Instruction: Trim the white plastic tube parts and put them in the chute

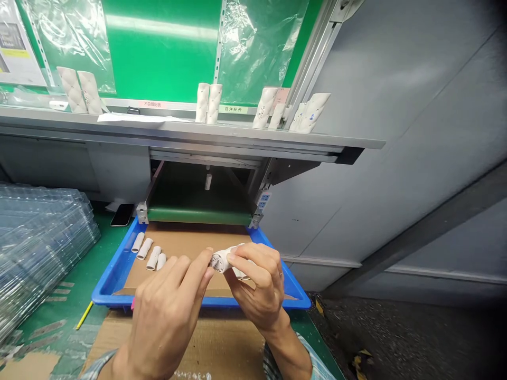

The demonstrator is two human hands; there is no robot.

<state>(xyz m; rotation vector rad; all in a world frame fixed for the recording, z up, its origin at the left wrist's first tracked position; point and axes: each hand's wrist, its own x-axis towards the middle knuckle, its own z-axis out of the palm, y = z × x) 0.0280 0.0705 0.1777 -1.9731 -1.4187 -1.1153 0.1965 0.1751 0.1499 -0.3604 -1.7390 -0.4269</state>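
Between the fingers and thumb of my right hand [257, 279] is a short white tube [222, 260], its open end turned toward me and to the left. Dark shapes show inside that end. My left hand [170, 303] is closed in a pinch, its fingertips at the rim of the tube; whatever they pinch is too small or hidden to make out. Both hands are above a blue tray [106, 287] lined with brown cardboard [178, 237]. Several white tubes [153, 258] lie at the tray's left side. More white pieces are partly hidden behind my right hand.
A green conveyor belt [198, 208] ends over the tray's far edge, carrying a white tube [208, 181]. Stacked transparent plastic trays [43, 237], a phone [122, 215] and a yellow stick [84, 315] lie left. White tubes [215, 104] stand on the metal shelf [237, 138].
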